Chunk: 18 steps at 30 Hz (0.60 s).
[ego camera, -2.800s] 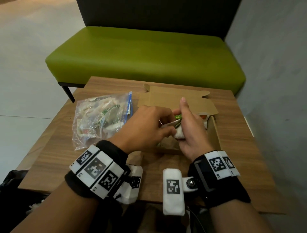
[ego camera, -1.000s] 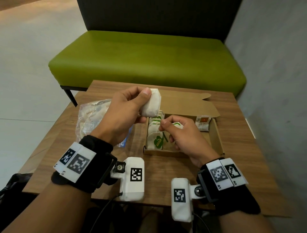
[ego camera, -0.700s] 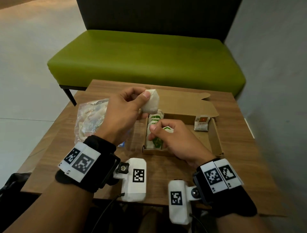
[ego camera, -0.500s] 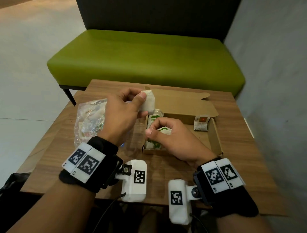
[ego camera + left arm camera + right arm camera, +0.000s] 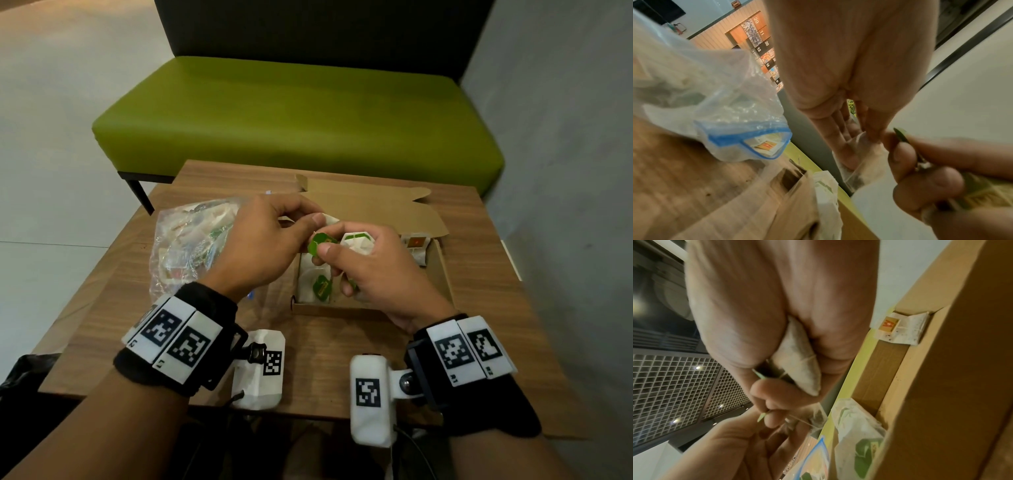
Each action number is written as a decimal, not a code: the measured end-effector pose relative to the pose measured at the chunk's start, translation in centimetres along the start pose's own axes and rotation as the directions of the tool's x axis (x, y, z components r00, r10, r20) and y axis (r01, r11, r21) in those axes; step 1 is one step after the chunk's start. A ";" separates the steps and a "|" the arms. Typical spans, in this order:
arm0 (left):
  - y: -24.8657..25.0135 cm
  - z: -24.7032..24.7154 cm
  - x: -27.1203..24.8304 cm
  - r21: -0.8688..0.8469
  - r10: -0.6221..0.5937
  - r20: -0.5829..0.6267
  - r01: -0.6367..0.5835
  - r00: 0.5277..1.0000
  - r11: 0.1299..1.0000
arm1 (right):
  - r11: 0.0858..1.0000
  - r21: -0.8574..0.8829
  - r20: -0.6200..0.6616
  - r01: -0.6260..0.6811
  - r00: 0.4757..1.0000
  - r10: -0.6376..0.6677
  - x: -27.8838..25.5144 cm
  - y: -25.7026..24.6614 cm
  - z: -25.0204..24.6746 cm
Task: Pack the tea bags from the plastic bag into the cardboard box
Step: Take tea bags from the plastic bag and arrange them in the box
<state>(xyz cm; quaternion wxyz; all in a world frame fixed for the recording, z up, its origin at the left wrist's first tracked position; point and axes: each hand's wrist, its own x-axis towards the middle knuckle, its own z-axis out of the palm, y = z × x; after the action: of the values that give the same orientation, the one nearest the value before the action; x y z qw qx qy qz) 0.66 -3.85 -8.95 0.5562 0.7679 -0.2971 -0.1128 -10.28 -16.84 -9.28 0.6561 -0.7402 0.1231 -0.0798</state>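
My left hand [image 5: 310, 217] pinches a white tea bag [image 5: 330, 219] between thumb and fingers above the left end of the open cardboard box [image 5: 443, 274]. My right hand [image 5: 329, 251] meets it there, pinching a green tag [image 5: 320, 244] and holding more tea bags [image 5: 358, 241] in its palm. In the right wrist view a tea bag [image 5: 799, 363] is wedged in my curled right hand [image 5: 768, 412]. A green-tagged tea bag [image 5: 320, 286] lies in the box's left part and a red-tagged one [image 5: 416, 246] leans in the far right corner. The plastic bag [image 5: 191, 246] of tea bags lies left of the box.
The box lid [image 5: 370, 205] lies flat behind the box on the wooden table [image 5: 479, 308]. The plastic bag's blue zip mouth [image 5: 748, 142] faces the box. A green bench [image 5: 294, 120] stands beyond the table and a grey wall [image 5: 565, 171] runs along the right.
My left hand has brought its tea bag down and right to my right hand. My right hand has risen from the box floor with tea bags, and now pinches a green tag.
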 end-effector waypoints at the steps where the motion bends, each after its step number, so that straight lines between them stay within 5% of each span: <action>1: 0.0 -0.1 0.0 -0.021 -0.013 0.020 0.014 1.000 1.000 | 1.000 0.005 -0.019 0.002 1.000 -0.002 0.1 0.1 -0.1; 9: 0.6 -0.1 -0.6 -0.119 -0.091 0.170 0.112 0.981 0.986 | 0.993 0.070 -0.265 0.099 0.961 -0.078 0.3 -0.1 -0.5; 18: 0.8 -0.5 -0.9 -0.155 -0.108 0.273 0.155 0.956 0.976 | 0.992 0.078 -0.269 0.101 0.960 -0.077 0.4 -0.1 -0.7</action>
<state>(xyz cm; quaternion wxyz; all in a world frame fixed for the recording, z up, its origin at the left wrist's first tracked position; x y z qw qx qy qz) -0.05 -3.13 -8.22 0.5681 0.7126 -0.3053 -0.2763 -10.06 -17.61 -9.11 0.6623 -0.6972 0.1726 -0.2133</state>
